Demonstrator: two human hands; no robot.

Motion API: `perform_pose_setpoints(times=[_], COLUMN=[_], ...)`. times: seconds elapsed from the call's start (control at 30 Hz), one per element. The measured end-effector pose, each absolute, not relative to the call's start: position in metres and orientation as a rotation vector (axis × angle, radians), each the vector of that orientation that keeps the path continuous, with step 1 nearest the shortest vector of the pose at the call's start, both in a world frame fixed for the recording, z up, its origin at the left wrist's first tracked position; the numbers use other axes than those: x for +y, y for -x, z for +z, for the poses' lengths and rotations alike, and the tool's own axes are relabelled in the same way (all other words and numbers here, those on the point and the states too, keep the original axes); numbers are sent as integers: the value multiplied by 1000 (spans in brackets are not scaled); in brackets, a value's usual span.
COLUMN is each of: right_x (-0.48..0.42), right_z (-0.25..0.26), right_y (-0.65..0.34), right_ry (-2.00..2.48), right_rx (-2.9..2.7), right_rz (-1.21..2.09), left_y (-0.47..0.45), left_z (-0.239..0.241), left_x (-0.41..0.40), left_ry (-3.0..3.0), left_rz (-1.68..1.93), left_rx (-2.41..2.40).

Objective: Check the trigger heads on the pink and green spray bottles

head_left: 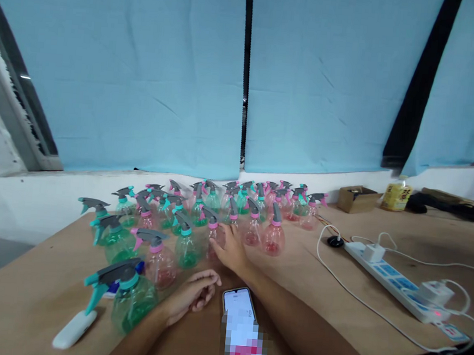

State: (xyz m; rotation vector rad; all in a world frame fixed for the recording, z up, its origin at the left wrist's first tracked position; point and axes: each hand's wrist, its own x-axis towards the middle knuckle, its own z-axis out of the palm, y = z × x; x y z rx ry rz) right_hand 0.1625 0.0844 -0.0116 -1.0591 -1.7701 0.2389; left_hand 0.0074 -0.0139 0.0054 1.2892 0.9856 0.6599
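Note:
My right hand [233, 252] reaches forward and is closed around a pink spray bottle [213, 233] with a grey and pink trigger head. The bottle stands upright, and my fingers hide part of its body. My left hand [195, 294] rests near the table's front, fingers loosely curled and a little apart, with nothing visible in it. Close to its left stands a green spray bottle [134, 303] with a turquoise collar. Behind that is a pink spray bottle [162, 264]. Between the two rows near my hands stands another green spray bottle [187, 247].
Several more pink and green spray bottles crowd the table toward the wall. A lit phone [239, 306] lies between my forearms. At right are a power strip [393, 283] with white cables, a cardboard box [357, 200] and a yellow-labelled bottle [397, 195]. A white object [74, 330] lies front left.

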Motion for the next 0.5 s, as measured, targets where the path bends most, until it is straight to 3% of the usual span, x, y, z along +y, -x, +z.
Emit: perform_pose_setpoints(times=[0.5], right_x=[89], right_z=[-14], right_y=[-159], right_ry=[1052], right_rx=[-1674], right_rz=[356], left_y=[-7], left_z=[3], left_x=[-12], left_ry=[-1312], left_rz=[666], left_rx=[990])
